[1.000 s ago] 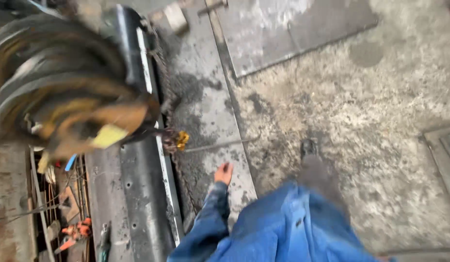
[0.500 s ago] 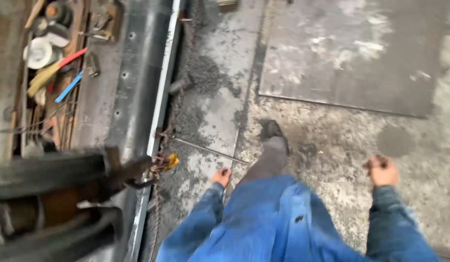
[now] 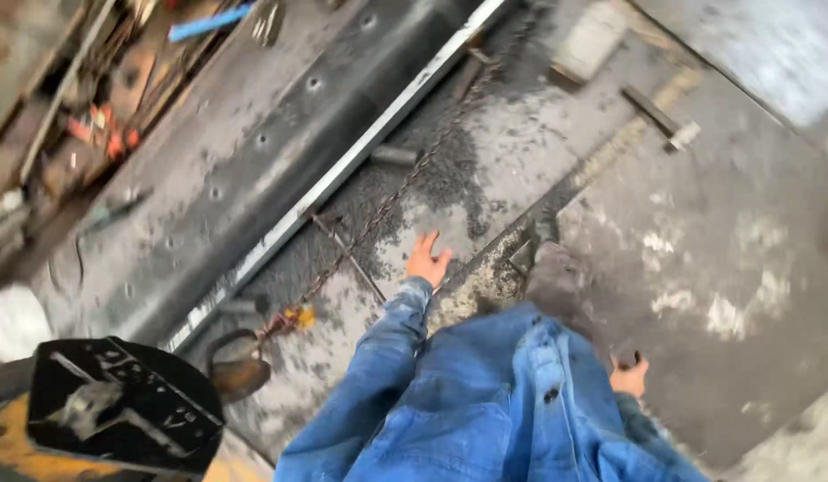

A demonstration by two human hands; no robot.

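Observation:
I look down past my blue denim jacket (image 3: pixel 485 402) at a dirty metal floor. My left hand (image 3: pixel 427 261) hangs open with fingers spread, holding nothing, just above a thin metal rod (image 3: pixel 347 256) and a chain (image 3: pixel 387 203) lying on the floor. The chain ends at a rusty hook (image 3: pixel 240 361) with a yellow tag near the lower left. My right hand (image 3: pixel 630 375) shows partly beside my jacket, fingers curled; nothing is seen in it. My dark shoe (image 3: pixel 557 277) stands on the floor in front of me.
A long black steel beam (image 3: pixel 253 170) with a white edge strip runs diagonally on the left. Tools and scrap (image 3: pixel 102 98) fill a tray beyond it. A black and yellow machine part (image 3: pixel 120 411) sits lower left. Metal blocks (image 3: pixel 592 40) and a bar (image 3: pixel 655 112) lie farther ahead.
The view has swung and turned; the beam now runs diagonally. My left hand has lifted and spread open. My right hand has drawn in close to my jacket.

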